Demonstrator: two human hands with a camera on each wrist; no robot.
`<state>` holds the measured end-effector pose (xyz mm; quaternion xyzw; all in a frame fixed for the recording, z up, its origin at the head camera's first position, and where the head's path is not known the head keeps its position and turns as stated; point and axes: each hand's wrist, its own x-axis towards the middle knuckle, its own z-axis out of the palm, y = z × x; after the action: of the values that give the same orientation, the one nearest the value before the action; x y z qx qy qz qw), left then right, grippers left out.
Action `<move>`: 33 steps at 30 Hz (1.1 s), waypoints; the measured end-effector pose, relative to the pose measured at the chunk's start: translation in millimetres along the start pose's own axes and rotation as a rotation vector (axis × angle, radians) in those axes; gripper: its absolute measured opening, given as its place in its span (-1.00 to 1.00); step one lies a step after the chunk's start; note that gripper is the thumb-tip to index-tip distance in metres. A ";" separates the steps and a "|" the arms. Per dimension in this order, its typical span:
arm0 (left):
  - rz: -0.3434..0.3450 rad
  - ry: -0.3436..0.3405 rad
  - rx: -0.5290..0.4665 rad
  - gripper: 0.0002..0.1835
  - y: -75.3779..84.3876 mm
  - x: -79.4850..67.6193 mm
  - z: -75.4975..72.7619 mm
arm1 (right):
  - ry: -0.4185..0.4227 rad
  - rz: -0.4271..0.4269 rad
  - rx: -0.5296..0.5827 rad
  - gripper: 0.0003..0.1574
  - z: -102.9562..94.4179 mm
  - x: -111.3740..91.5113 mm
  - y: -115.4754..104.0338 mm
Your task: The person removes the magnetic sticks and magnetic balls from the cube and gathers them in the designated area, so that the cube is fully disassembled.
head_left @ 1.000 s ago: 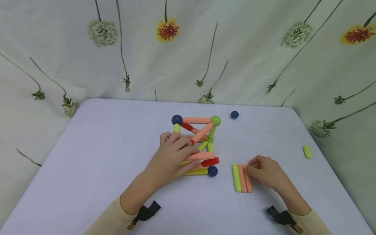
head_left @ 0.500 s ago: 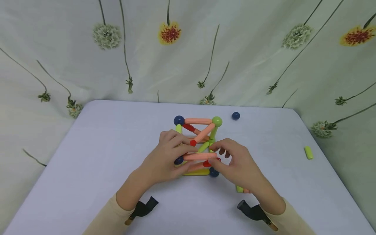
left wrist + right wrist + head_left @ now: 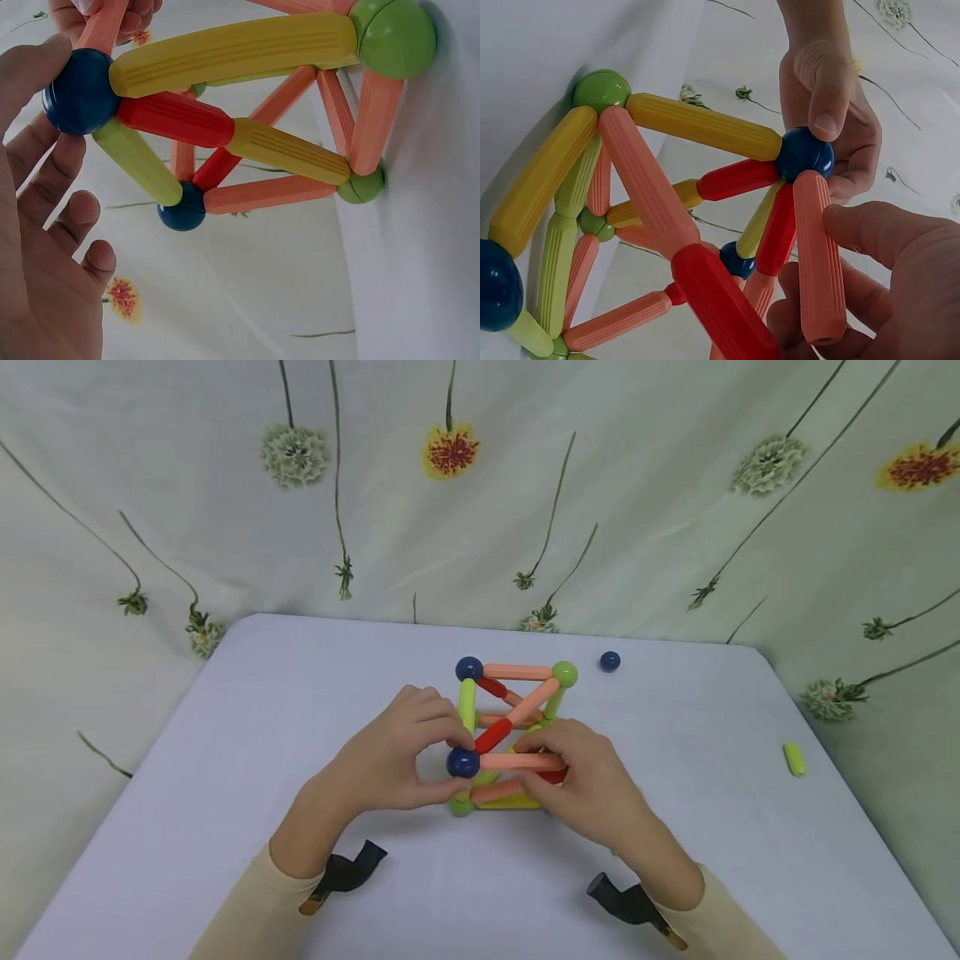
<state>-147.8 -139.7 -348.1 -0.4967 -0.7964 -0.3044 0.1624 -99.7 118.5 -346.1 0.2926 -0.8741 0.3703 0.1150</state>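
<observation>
In the head view, a frame of chunky toy magnetic rods and balls [image 3: 467, 702] stands at the middle of the table. My left hand [image 3: 375, 760] pinches a dark blue ball [image 3: 462, 762] at its upper front left corner between thumb and fingers. From that ball a salmon rod [image 3: 821, 255] runs to the right, pinched by my right hand [image 3: 592, 785]. The rod's far end is bare in the right wrist view. Yellow [image 3: 240, 52] and red [image 3: 176, 120] rods also join the held ball. A green ball [image 3: 397, 37] forms a lower corner near the tabletop.
A loose blue ball [image 3: 610, 662] lies toward the back of the white table [image 3: 337, 668]. Far right is a short lime rod [image 3: 795, 759]. My right arm hides loose rods lying on that side. Behind the table hangs a flowered cloth [image 3: 645, 510].
My right hand has come left from the loose rods and taken hold of the salmon rod on the frame. My left hand has shifted slightly left, uncovering the blue ball.
</observation>
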 end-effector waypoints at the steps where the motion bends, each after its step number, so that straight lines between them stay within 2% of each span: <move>1: 0.000 0.001 0.000 -0.65 -0.1 0.3 0.0 | 0.001 -0.006 -0.015 -0.77 1.6 1.0 -1.2; 6: 0.014 0.018 0.002 -0.63 -1.0 0.6 0.8 | 0.022 -0.072 -0.061 -0.82 11.7 7.9 -7.6; 12: 0.032 0.026 0.003 -0.65 -0.7 1.2 0.9 | 0.082 -0.163 -0.092 -0.73 21.6 12.9 -10.2; 19: 0.013 0.014 0.002 -0.66 -0.5 1.0 0.4 | 0.129 -0.217 -0.132 -0.75 26.9 16.1 -10.5; 24: 0.001 0.005 -0.008 -0.66 -0.3 1.5 0.8 | 0.122 -0.211 -0.148 -0.79 27.0 14.9 -10.2; 28: -0.019 -0.003 -0.003 -0.66 0.8 1.1 0.0 | 0.193 -0.228 -0.177 -0.87 24.8 13.5 -8.4; 31: -0.033 -0.006 0.000 -0.66 1.3 1.0 -0.5 | 0.236 -0.200 -0.157 -0.88 15.9 11.1 -6.2; 33: -0.041 -0.013 0.003 -0.66 2.0 1.3 -1.2 | 0.246 -0.147 -0.127 -0.84 6.9 7.5 -2.9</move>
<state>-146.7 -138.9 -345.9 -0.4820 -0.8080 -0.3032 0.1516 -103.9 108.7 -346.1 0.3002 -0.8513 0.3381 0.2662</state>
